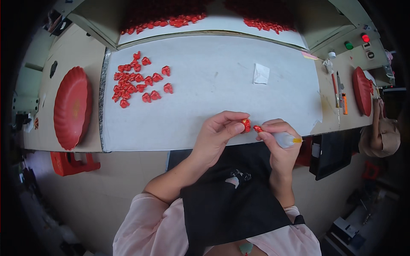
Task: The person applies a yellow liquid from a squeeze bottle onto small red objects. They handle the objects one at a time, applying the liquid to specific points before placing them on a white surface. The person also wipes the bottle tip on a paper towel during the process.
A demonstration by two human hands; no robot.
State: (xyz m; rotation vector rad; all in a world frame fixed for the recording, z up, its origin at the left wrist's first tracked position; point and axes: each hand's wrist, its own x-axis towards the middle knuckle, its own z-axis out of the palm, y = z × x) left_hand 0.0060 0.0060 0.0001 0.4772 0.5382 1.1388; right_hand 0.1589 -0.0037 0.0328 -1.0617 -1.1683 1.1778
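My left hand (220,134) pinches a small red figurine piece with gold markings (246,125) between thumb and fingers, above the table's front edge. Close to its right, my right hand (277,138) grips a smaller red piece (257,128) at its fingertips. That same hand also keeps a translucent squeeze bottle with a yellow tip (285,140) tucked against the palm, its tip pointing right. The two red pieces are a short gap apart. On the white sheet (205,94) at the left lies a loose group of similar red and gold pieces (130,81).
A red scalloped dish (73,109) rests at the left, another red dish (361,91) at the right. A folded white paper (261,74) lies on the sheet. Brushes (335,90) and an orange lighter (345,104) sit right. Behind, a lit cabinet holds many red pieces (179,20). Another person (380,130) works at far right.
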